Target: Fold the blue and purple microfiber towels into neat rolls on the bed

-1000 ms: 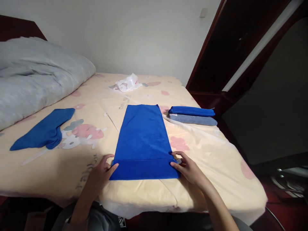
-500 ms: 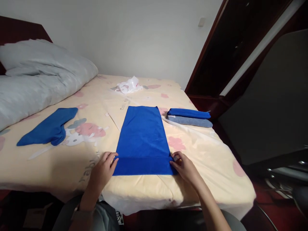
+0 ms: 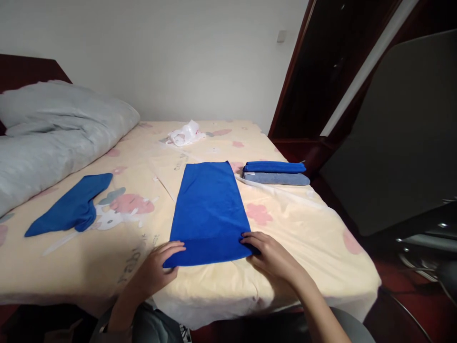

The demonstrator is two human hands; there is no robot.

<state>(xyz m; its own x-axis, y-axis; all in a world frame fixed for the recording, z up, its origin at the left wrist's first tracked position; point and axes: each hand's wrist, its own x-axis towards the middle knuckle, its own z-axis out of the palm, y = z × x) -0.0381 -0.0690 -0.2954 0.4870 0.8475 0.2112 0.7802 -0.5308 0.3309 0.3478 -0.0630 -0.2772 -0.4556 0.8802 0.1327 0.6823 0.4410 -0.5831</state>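
Left hand [image 3: 156, 267] and right hand [image 3: 270, 255] each have a near corner of the blue cloth [image 3: 210, 205] gripped, by the bed's [image 3: 321, 247] front edge. From my end, I'd hold both corners level so it doesn't skew.

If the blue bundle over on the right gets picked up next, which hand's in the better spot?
Probably the right hand: it's at the near right corner of the flat blue cloth, on the same side as the blue bundle. The left hand, at the near left corner, would have to reach across.
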